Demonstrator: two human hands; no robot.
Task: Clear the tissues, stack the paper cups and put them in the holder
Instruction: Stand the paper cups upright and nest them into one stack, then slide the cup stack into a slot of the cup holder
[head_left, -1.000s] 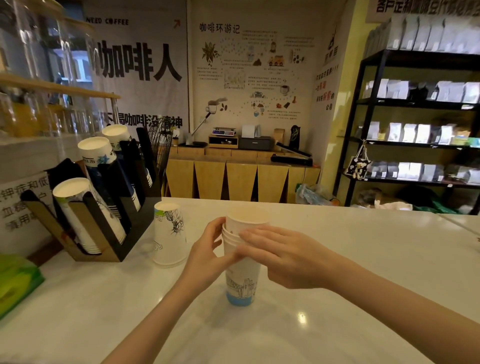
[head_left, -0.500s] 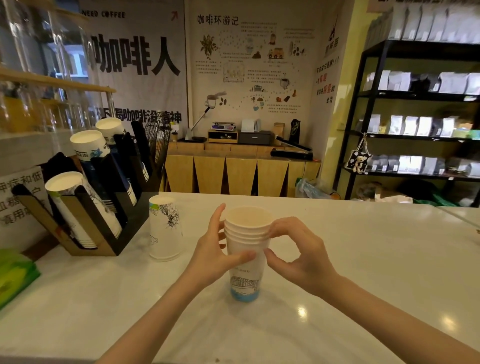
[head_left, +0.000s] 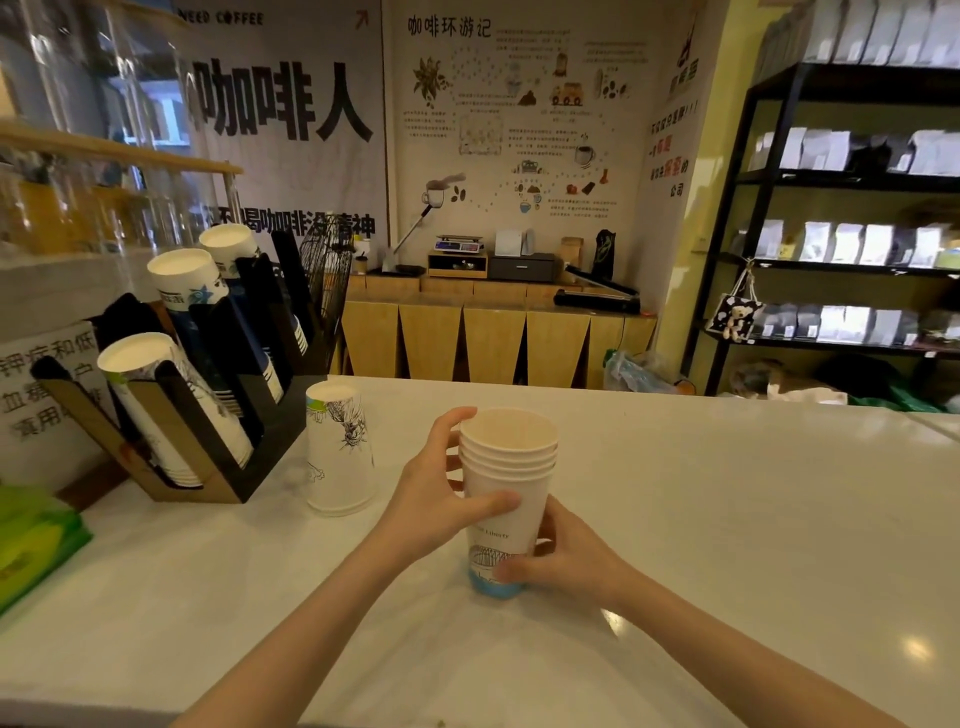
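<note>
An upright stack of several white paper cups (head_left: 508, 457) with a blue base stands on the white counter (head_left: 727, 519). My left hand (head_left: 436, 499) wraps its upper half from the left, thumb across the front. My right hand (head_left: 566, 561) grips the stack low down, at the blue base, from the right. A second, upside-down stack of white cups (head_left: 338, 452) with a dark drawing stands to the left, apart from both hands. The black and brown cup holder (head_left: 208, 415) at the far left carries slanted rows of cups in its slots. No tissues show.
A green packet (head_left: 31, 540) lies at the counter's left edge, below a white sign. Glass jars stand on a wooden shelf above the holder. Behind the counter are a wooden cabinet (head_left: 493, 338) and black shelving (head_left: 852, 260) with bags.
My right hand has dropped from the stack's rim to its blue base. My left hand stays on the upper part. The stack still stands in the same spot.
</note>
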